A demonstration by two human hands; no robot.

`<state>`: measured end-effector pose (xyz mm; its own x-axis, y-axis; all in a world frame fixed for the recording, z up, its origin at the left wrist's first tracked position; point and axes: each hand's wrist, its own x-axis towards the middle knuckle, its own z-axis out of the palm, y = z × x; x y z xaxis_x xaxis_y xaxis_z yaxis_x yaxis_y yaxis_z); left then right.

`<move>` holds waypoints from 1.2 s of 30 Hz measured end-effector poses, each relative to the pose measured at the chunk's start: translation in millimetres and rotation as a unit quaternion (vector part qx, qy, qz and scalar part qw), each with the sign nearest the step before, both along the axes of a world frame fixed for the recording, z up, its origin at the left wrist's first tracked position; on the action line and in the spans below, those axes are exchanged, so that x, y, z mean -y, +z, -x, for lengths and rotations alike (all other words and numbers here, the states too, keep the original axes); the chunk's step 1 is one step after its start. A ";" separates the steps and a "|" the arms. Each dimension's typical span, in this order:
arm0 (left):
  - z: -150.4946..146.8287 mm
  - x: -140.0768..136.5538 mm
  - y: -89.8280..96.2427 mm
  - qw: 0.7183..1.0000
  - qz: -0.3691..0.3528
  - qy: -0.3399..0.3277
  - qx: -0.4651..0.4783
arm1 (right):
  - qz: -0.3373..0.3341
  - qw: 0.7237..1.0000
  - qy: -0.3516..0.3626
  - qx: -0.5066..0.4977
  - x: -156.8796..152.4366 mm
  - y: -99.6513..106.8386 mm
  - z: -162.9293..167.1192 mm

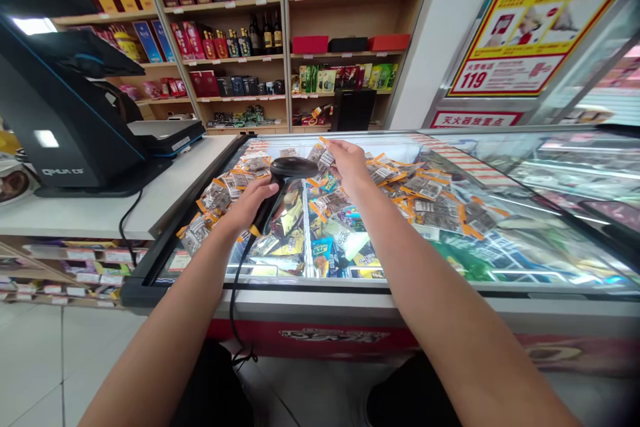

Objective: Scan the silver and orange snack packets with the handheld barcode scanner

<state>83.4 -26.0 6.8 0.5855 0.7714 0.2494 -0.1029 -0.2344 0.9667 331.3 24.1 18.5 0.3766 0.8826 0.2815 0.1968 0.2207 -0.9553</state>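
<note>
A black handheld barcode scanner (pixel 293 167) is gripped by its handle in my left hand (pixel 250 204), with its head over the freezer's glass top. Its cord hangs down over the freezer's front edge. My right hand (pixel 349 164) pinches a small clear packet (pixel 321 156) with orange edges and a printed label, held up just right of the scanner head. Similar packets (pixel 216 197) lie loosely on the glass to the left. A larger heap of packets (pixel 425 190) spreads to the right, partly behind my right forearm.
Beneath the glass of the chest freezer (pixel 320 299) are colourful frozen goods (pixel 287 213). A dark checkout scale machine (pixel 75 127) stands on the white counter (pixel 193 177) at left. Wooden shelves (pixel 230 7) with boxes and bottles rise behind. A safety poster (pixel 530 27) hangs at right.
</note>
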 end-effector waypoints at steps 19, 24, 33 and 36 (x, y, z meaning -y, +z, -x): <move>-1.1 13.5 8.0 0.997 -0.003 -0.037 -0.066 | -0.011 0.997 -0.001 -0.077 2.4 6.0 -9.0; -0.8 4.1 1.5 1.000 -0.009 -0.003 -0.006 | 0.042 0.992 -0.078 0.090 4.3 8.4 -26.4; -5.3 -1.2 8.3 0.969 -0.028 0.175 0.174 | 0.004 0.853 0.033 0.522 28.1 -21.6 52.5; -2.7 -3.5 9.0 0.954 -0.022 0.206 0.217 | 0.094 0.817 0.068 0.565 31.4 -38.9 80.1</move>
